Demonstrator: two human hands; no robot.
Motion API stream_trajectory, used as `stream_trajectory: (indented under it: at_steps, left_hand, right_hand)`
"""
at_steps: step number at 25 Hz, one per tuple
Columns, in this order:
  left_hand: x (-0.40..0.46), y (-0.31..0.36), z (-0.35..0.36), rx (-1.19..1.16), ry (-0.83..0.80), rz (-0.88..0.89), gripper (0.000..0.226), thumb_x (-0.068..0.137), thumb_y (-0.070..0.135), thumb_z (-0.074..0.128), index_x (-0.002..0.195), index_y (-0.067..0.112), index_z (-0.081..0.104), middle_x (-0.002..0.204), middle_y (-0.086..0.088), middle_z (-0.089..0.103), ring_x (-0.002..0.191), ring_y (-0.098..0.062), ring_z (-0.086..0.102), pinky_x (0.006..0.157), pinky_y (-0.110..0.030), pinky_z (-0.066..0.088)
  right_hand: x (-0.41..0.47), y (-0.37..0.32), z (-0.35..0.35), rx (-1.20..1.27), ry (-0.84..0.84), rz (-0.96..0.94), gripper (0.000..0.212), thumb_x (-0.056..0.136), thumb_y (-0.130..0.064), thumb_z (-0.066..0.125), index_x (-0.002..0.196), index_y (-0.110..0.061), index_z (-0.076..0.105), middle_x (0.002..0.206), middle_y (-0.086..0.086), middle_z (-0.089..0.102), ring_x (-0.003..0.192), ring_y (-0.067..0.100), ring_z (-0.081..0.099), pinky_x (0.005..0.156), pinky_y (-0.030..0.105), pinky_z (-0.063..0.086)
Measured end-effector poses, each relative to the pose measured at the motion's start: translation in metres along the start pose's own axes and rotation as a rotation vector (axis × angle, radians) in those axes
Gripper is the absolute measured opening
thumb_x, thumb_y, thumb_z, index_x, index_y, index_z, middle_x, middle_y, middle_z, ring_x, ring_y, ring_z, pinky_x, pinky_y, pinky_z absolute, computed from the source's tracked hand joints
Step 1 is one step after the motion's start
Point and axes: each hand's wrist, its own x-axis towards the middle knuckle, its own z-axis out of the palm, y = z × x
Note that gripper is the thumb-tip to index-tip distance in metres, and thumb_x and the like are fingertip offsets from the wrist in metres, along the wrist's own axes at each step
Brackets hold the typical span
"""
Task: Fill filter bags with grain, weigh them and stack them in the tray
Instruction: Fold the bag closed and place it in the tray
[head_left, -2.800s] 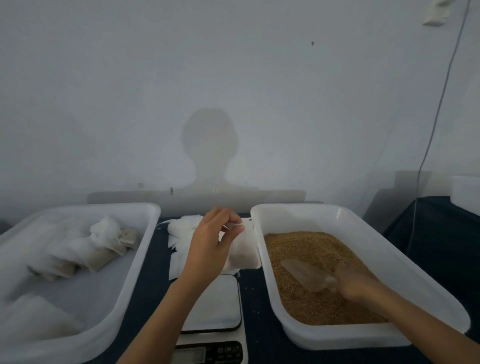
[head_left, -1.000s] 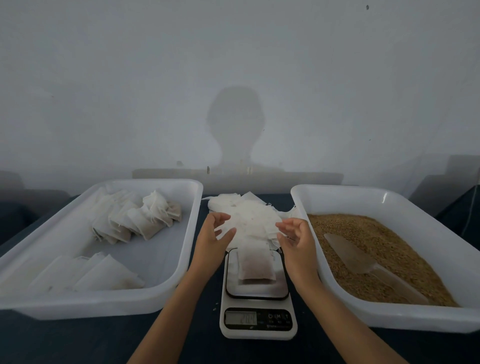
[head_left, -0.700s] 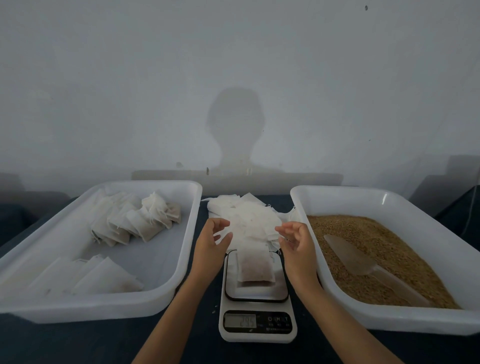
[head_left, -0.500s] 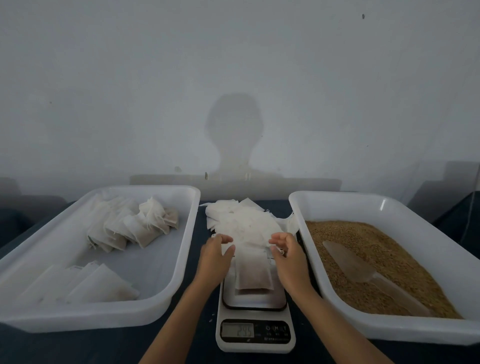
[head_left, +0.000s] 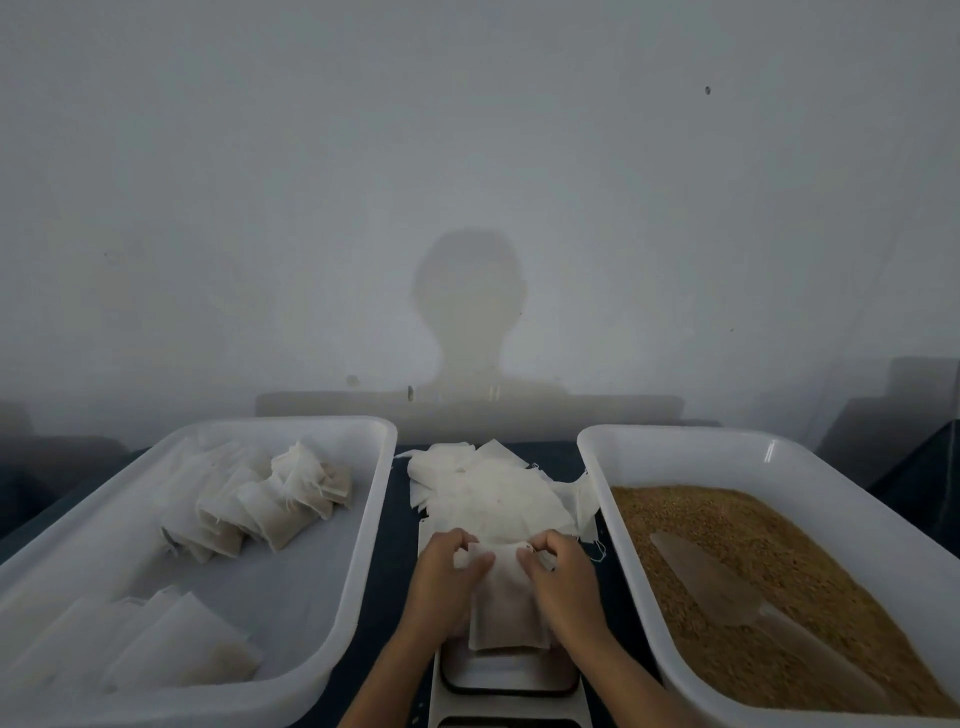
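Low centre, left hand (head_left: 441, 582) and right hand (head_left: 563, 577) pinch the bag (head_left: 506, 605) on the scale (head_left: 511, 680); display seemingly cropped, unreadable.

Wall (head_left: 260, 182): plain, pale grey, dimly lit, bearing a head-and-shoulders shadow (head_left: 470, 312). Table (head_left: 402, 561): dark surface.

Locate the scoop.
Head view, right side: the scoop lies on the grain in the right tray, apart from both hands.

Dim, hazy pic; light from behind; head shadow (head_left: 470, 306) on wall; wide-angle bowing at edges
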Motion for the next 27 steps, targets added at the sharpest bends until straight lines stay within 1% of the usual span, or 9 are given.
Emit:
stream_trajectory:
  at_steps: [2,6,10,15,17,18,22,25,27]
  left_hand:
    - [-0.006,0.011,-0.005,-0.041,0.044,0.064,0.003,0.091,0.019,0.061,0.093,0.018,0.058,0.092,0.007,0.060,0.088,-0.006,0.056,0.068,-0.006,0.041]
    - [-0.020,0.036,-0.019,-0.098,0.124,0.161,0.009,0.091,0.021,0.060,0.086,0.015,0.055,0.077,0.006,0.059,0.074,-0.010,0.057,0.064,-0.013,0.043]
    - [-0.030,0.059,-0.043,0.094,0.183,0.299,0.019,0.085,0.029,0.068,0.077,0.025,0.050,0.068,0.008,0.054,0.061,-0.006,0.048,0.056,-0.016,0.037]
    - [-0.043,0.074,-0.081,0.280,0.275,0.263,0.026,0.083,0.036,0.067,0.067,0.029,0.048,0.063,0.008,0.054,0.060,-0.007,0.049,0.054,-0.017,0.035]
    - [-0.047,0.068,-0.108,0.314,0.350,0.203,0.023,0.085,0.037,0.065,0.071,0.028,0.049,0.062,0.009,0.056,0.058,-0.003,0.051,0.054,-0.016,0.038]
    - [-0.048,0.062,-0.124,0.324,0.392,0.174,0.023,0.087,0.036,0.062,0.073,0.028,0.046,0.061,0.008,0.056,0.056,-0.001,0.051,0.051,-0.016,0.038]
    - [-0.044,0.019,-0.189,0.437,0.423,-0.016,0.017,0.094,0.031,0.055,0.084,0.026,0.042,0.071,0.008,0.057,0.069,-0.017,0.059,0.060,-0.031,0.043]
    - [-0.040,-0.016,-0.205,0.612,0.209,-0.206,0.018,0.096,0.027,0.051,0.109,0.015,0.046,0.104,-0.008,0.063,0.097,-0.026,0.061,0.077,-0.032,0.048]
    - [-0.040,-0.036,-0.203,0.627,0.054,-0.322,0.022,0.096,0.024,0.051,0.116,0.016,0.046,0.123,-0.011,0.057,0.109,-0.025,0.057,0.078,-0.029,0.047]
  right_hand:
    - [-0.006,-0.008,-0.004,0.128,0.052,-0.055,0.011,0.091,-0.013,0.061,0.080,-0.010,0.058,0.083,0.004,0.061,0.083,0.017,0.057,0.071,0.017,0.042]
    - [-0.015,-0.030,-0.012,0.327,0.080,-0.158,0.013,0.092,-0.011,0.059,0.079,-0.008,0.058,0.076,0.006,0.062,0.076,0.015,0.059,0.067,0.014,0.044]
    - [-0.020,-0.058,-0.017,0.404,0.022,-0.233,0.012,0.091,-0.013,0.060,0.079,-0.009,0.060,0.072,0.001,0.064,0.071,0.005,0.060,0.065,0.008,0.045]
    - [-0.029,-0.087,-0.007,0.473,-0.088,-0.285,0.010,0.090,-0.015,0.060,0.081,-0.009,0.060,0.074,0.004,0.065,0.068,0.003,0.059,0.064,0.008,0.045]
    - [-0.035,-0.097,0.001,0.511,-0.181,-0.293,0.003,0.090,-0.010,0.059,0.089,-0.012,0.061,0.081,-0.003,0.069,0.076,0.001,0.063,0.069,0.010,0.048]
    - [-0.037,-0.101,0.005,0.513,-0.215,-0.290,0.009,0.091,-0.006,0.058,0.093,-0.014,0.060,0.085,-0.005,0.070,0.082,0.002,0.065,0.073,0.013,0.049]
    - [-0.049,-0.111,0.026,0.327,-0.299,-0.321,0.023,0.094,-0.001,0.050,0.101,-0.022,0.056,0.094,-0.009,0.070,0.092,-0.002,0.064,0.080,0.013,0.048]
    - [-0.061,-0.121,0.053,0.030,-0.466,-0.453,0.019,0.097,-0.008,0.046,0.103,-0.023,0.056,0.103,-0.013,0.068,0.095,-0.008,0.061,0.087,0.012,0.047]
    - [-0.066,-0.130,0.077,-0.183,-0.620,-0.534,0.020,0.099,-0.018,0.045,0.113,-0.021,0.058,0.111,-0.005,0.066,0.105,0.003,0.058,0.102,0.019,0.041]
